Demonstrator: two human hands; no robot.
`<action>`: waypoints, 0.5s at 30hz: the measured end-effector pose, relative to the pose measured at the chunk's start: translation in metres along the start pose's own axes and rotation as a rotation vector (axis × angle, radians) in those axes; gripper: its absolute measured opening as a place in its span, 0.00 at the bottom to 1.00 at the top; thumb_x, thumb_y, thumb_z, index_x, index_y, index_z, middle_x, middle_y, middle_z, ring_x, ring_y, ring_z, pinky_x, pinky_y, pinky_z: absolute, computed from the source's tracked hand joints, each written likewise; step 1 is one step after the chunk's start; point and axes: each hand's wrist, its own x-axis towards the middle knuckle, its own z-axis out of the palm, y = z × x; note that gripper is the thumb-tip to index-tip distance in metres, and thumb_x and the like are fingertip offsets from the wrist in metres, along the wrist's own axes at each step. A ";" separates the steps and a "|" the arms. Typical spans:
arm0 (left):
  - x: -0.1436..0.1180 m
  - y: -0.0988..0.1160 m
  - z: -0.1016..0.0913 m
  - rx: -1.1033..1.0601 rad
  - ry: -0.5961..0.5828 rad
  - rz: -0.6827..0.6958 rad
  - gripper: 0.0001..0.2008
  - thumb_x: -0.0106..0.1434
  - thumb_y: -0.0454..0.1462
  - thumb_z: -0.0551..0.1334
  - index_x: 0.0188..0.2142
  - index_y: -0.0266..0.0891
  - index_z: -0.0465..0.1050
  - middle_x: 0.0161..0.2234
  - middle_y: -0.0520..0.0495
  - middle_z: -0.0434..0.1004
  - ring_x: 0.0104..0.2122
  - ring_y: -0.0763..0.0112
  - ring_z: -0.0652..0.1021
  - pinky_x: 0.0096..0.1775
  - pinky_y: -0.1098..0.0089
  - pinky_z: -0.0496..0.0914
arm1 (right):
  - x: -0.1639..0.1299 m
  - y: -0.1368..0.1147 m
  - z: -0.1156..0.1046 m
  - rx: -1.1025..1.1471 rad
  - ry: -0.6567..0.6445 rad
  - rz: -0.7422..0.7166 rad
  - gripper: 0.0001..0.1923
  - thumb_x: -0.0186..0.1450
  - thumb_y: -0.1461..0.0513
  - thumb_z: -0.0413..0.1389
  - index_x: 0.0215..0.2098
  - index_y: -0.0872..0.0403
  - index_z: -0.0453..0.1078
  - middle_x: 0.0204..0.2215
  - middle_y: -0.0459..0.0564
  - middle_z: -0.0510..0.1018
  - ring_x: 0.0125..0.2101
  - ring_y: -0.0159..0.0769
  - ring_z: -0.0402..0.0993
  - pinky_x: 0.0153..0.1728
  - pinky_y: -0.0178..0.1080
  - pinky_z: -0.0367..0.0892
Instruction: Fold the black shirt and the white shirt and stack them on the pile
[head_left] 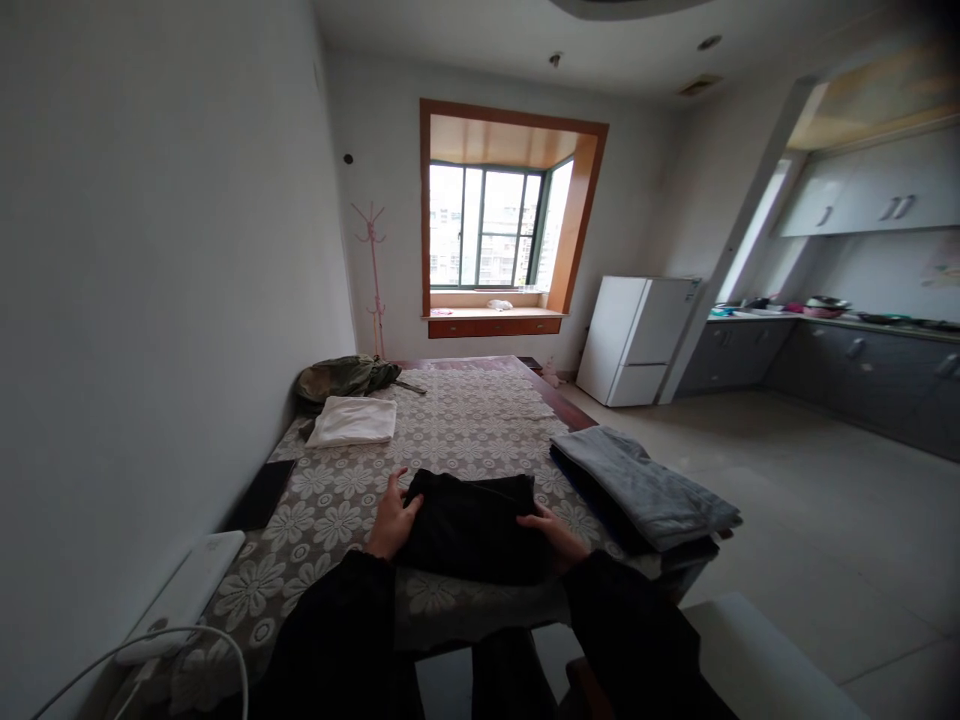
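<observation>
At lower centre of the frame I saw folded black cloth (472, 530) over the bench (561, 400), its long axis running sideways between left hand (391, 520) and right hand (556, 535), equally near, each part-curled, gripping an end.

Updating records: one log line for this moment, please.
black cloth: folded | left hand: holds left side | right hand: holds right side
</observation>
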 end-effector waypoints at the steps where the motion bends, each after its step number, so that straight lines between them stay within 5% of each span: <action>1: 0.000 -0.001 0.001 0.075 0.018 0.018 0.34 0.59 0.44 0.69 0.63 0.40 0.65 0.39 0.44 0.84 0.37 0.59 0.84 0.46 0.58 0.75 | -0.003 0.001 0.001 0.001 0.017 0.002 0.30 0.50 0.60 0.69 0.52 0.48 0.73 0.34 0.46 0.85 0.35 0.44 0.84 0.36 0.41 0.79; 7: 0.002 -0.001 -0.003 0.083 -0.029 -0.005 0.25 0.61 0.46 0.68 0.54 0.42 0.68 0.41 0.44 0.84 0.33 0.63 0.84 0.39 0.64 0.76 | -0.021 -0.017 0.019 0.063 0.076 -0.033 0.27 0.52 0.61 0.68 0.51 0.48 0.74 0.34 0.47 0.85 0.36 0.44 0.84 0.34 0.39 0.78; 15: -0.003 0.005 -0.002 0.017 -0.152 -0.134 0.20 0.68 0.42 0.62 0.58 0.42 0.64 0.50 0.37 0.81 0.25 0.70 0.83 0.22 0.73 0.74 | -0.035 -0.103 0.028 0.159 0.105 -0.056 0.16 0.60 0.62 0.67 0.46 0.52 0.75 0.33 0.49 0.86 0.37 0.47 0.85 0.37 0.42 0.81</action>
